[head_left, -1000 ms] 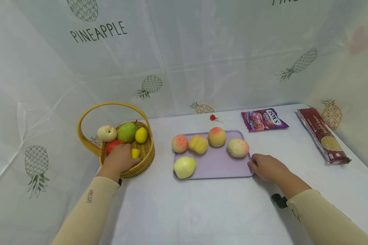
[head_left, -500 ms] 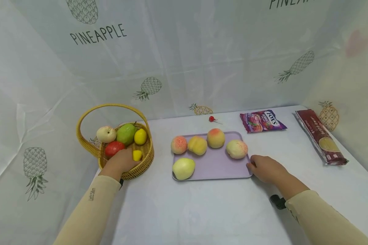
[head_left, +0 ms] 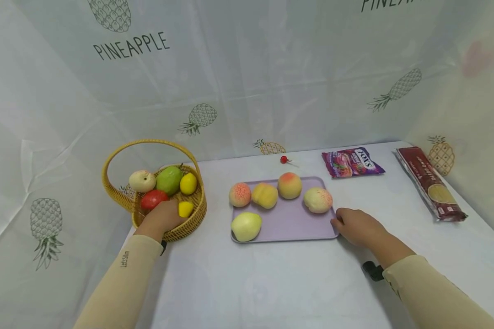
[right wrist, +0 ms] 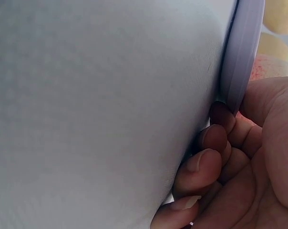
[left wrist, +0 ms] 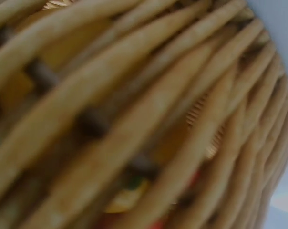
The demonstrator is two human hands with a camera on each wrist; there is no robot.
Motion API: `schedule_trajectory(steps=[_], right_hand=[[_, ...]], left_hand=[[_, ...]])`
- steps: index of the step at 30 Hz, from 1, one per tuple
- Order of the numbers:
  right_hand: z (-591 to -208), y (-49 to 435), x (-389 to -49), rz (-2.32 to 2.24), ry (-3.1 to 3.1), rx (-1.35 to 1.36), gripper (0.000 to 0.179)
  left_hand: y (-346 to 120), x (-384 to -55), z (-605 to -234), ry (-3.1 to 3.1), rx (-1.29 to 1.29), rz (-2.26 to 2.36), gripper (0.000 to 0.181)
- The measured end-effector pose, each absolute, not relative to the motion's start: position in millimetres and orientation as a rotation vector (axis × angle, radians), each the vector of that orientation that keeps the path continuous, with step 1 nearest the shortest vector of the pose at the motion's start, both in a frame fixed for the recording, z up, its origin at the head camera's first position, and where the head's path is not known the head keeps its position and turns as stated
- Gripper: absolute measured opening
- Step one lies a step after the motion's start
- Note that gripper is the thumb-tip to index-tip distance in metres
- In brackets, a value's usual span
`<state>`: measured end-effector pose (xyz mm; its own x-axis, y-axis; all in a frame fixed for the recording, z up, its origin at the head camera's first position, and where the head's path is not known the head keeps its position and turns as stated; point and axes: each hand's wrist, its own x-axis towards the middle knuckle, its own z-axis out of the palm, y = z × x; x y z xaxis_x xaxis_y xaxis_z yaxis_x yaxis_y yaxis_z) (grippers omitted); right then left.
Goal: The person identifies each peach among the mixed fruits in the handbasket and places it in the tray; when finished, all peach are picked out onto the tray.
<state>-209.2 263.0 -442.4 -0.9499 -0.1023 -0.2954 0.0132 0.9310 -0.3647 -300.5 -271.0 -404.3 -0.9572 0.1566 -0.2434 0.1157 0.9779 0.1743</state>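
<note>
My left hand (head_left: 162, 218) reaches over the near side of the wicker basket (head_left: 199, 218). Its fingers curl down by a small yellow lemon (head_left: 185, 209), which shows between the knuckles and thumb; the fingertips are hidden. Around it in the basket lie a red fruit (head_left: 154, 199), a green mango (head_left: 169, 180), a second lemon (head_left: 188, 183) and a pale peach (head_left: 142, 181). Woven basket wall (left wrist: 134, 109) fills the left wrist view. My right hand (head_left: 360, 227) pinches the right rim of the lilac tray (head_left: 292, 227), thumb above and curled fingers below.
On the tray sit several peaches (head_left: 289, 185) and a pale yellow-green fruit (head_left: 246, 226). Behind it lies a red cherry (head_left: 284, 160). A purple candy bag (head_left: 352, 162) and a long maroon packet (head_left: 432, 183) are at the back right. The basket handle (head_left: 119, 189) arches above the fruit.
My left hand has shifted slightly toward the basket's near side, uncovering more of the red fruit and the near lemon. The right hand stays at the tray rim.
</note>
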Motion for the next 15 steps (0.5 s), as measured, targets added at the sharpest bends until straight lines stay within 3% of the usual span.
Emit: schedule_trajectory(steps=[15], right_hand=[[-440.2,261.3,-209.7,-0.525,2.77,-0.062,0.034]], left_hand=[[-275.1,-302.3,-404.4,2.882,0.156,0.256,0.071]])
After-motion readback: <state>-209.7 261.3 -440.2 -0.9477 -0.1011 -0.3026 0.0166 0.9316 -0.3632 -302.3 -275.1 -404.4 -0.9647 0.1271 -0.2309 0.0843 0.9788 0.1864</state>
